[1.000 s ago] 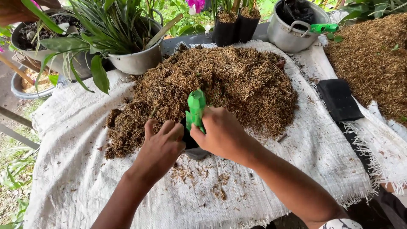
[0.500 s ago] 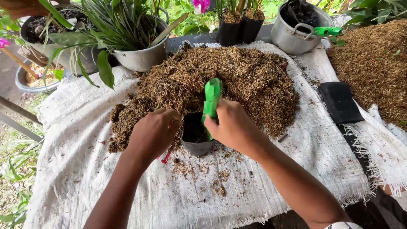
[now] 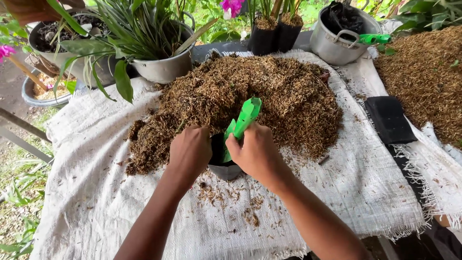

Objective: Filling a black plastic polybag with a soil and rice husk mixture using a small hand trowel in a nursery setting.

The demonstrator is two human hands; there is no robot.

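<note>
My right hand grips the handle of a green plastic scoop, its tip down inside a small black grow bag standing on the white woven sack cloth. My left hand holds the bag's left rim, fingers curled over it. Just behind both hands lies a big heap of brown husk mix. The bag's inside is mostly hidden by my hands.
Metal pots with leafy plants stand at the back left, two filled black grow bags at the back centre, a metal pot with a green tool at back right. A flat black bag and a second husk heap lie right.
My left hand came back from the husk heap to the bag's rim. The scoop tilted over to the right while staying in the bag.
</note>
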